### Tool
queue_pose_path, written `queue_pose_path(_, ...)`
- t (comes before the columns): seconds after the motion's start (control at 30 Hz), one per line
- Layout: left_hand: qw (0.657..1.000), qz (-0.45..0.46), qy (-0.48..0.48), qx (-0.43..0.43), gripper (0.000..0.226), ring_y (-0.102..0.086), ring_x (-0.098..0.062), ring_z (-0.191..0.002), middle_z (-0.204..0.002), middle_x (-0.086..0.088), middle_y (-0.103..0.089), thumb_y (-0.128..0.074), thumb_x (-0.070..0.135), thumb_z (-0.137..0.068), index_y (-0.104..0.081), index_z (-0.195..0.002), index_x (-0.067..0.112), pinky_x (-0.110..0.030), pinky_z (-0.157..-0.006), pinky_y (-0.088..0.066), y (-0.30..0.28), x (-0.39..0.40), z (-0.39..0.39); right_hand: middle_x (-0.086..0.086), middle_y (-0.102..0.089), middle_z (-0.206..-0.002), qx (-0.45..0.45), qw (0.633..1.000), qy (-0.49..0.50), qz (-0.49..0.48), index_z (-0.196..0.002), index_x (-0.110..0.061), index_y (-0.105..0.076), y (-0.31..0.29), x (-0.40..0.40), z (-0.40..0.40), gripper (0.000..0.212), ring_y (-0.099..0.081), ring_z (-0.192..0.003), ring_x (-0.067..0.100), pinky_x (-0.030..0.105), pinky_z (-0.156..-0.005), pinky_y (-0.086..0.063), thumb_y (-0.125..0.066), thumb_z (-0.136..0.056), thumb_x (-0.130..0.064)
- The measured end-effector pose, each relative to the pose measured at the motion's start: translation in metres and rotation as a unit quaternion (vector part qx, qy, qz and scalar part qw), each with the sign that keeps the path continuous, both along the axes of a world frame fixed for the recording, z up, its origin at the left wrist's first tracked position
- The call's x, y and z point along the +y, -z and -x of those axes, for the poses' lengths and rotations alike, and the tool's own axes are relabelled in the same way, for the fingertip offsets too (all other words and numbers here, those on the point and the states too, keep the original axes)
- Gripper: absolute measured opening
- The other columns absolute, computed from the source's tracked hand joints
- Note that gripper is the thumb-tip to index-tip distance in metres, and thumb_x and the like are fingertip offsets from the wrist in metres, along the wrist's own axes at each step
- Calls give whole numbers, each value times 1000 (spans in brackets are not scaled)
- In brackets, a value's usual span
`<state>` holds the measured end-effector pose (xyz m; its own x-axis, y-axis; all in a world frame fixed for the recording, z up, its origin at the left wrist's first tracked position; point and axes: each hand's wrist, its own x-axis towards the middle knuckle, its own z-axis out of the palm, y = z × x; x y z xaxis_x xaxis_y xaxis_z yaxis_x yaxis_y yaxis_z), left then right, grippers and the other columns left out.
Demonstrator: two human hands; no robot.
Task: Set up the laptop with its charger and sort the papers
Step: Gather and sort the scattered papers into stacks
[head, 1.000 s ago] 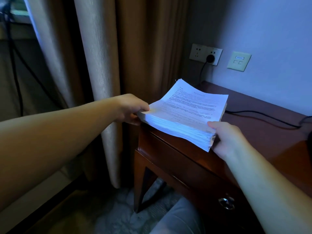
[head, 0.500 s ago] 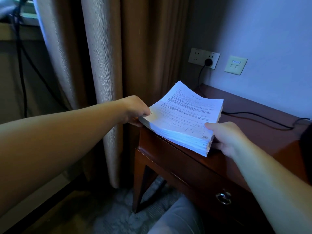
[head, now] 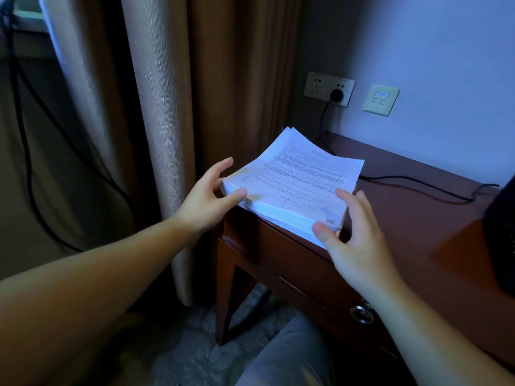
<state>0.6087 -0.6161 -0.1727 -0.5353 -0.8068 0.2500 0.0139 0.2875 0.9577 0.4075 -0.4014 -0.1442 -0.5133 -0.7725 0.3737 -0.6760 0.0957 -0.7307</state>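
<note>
Paper stack [head: 295, 185] squared on counter [head: 404, 218] corner, charger plug [head: 336, 93] in, both hands [head: 207, 200] [head: 359, 235] spread wide, empty; laptop unclear.

Your stack of papers [head: 301, 185] lies on the left corner of the tabletop [head: 412, 218]. Your left hand [head: 207, 201] is at its left side, your right hand [head: 354, 232] at its right near corner. Behind the stack a wall socket [head: 328, 89] holds a plug [head: 336, 94]; its cable [head: 412, 182] runs right across the tabletop. A curtain [head: 156, 121] hangs left of the tabletop.
</note>
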Motion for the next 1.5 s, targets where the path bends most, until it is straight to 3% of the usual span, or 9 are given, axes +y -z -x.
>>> queue_pose_path(0.07,1000,12,8,16,84,-65,-14,-122,-133,-2,-67,-87,34,-75,-43,-148,38,-30,-109,-48,6,2,-2,-30,-18,-161,42,997,-21,-66,-144,-51,-43,2,3,0,77,-19,-140,-22,-3,-97,-15,-84,-79,-45)
queue_pose_path(0.13,998,54,-13,-5,82,-61,-18,-127,-139,-5,-63,-89,19,-78,-47,-148,31,-39,-115,-44,8,2,0,-12,-16,-169,71,992,-13,-99,-139,-58,-45,2,5,-1,75,-25,-145,-5,12,-102,-23,-84,-75,-50)
queue_pose_path(0.23,993,100,-49,-46,76,-57,-15,-131,-139,0,-62,-87,15,-79,-53,-146,25,-40,-119,-39,7,1,2,-2,-30,-166,75,996,2,-57,-130,-52,-59,4,3,-4,57,-32,-140,-1,-2,-91,-23,-83,-79,-41)
queue_pose_path(0.47,985,143,-66,-73,74,-54,-5,-128,-131,14,-62,-83,37,-74,-59,-142,21,-19,-113,-37,10,-1,2,3,-41,-161,73,997,11,-27,-123,-48,-67,8,1,-5,45,-30,-136,-2,-11,-85,-20,-82,-84,-31)
queue_pose_path(0.6,981,156,-94,-71,62,-53,4,-122,-123,29,-60,-87,26,-79,-64,-136,23,-24,-113,-40,14,-1,6,4,-41,-161,87,996,21,-26,-125,-45,-68,7,-1,-8,45,-40,-135,5,-2,-87,-24,-82,-84,-31)
queue_pose_path(0.83,983,142,-73,-94,102,-48,0,-135,-142,21,-51,-84,53,-63,-45,-153,27,-14,-112,-34,12,1,0,5,-37,-162,66,998,22,-8,-132,-35,-67,8,1,-6,54,-31,-136,-2,-13,-85,-17,-85,-81,-30)
queue_pose_path(1.07,978,151,-100,-102,88,-60,-14,-126,-131,11,-62,-95,26,-65,-57,-144,18,-35,-113,-45,13,-5,4,9,-42,-159,94,995,10,-31,-137,-30,-65,10,0,-4,55,-27,-129,6,-14,-78,-18,-83,-85,-22)
queue_pose_path(1.33,983,133,-99,-77,94,-60,-9,-127,-133,9,-63,-86,45,-60,-56,-145,19,-37,-115,-45,14,-2,4,12,-46,-155,97,995,-4,-26,-136,-28,-66,10,-1,-3,54,-23,-128,3,-15,-79,-16,-83,-86,-23)
queue_pose_path(1.5,983,140,-92,-78,94,-54,6,-127,-139,19,-57,-86,49,-61,-45,-146,40,-39,-115,-45,9,5,-1,6,-39,-161,69,997,9,-27,-136,-32,-65,9,1,-3,62,-26,-133,1,-15,-81,-16,-88,-78,-31)
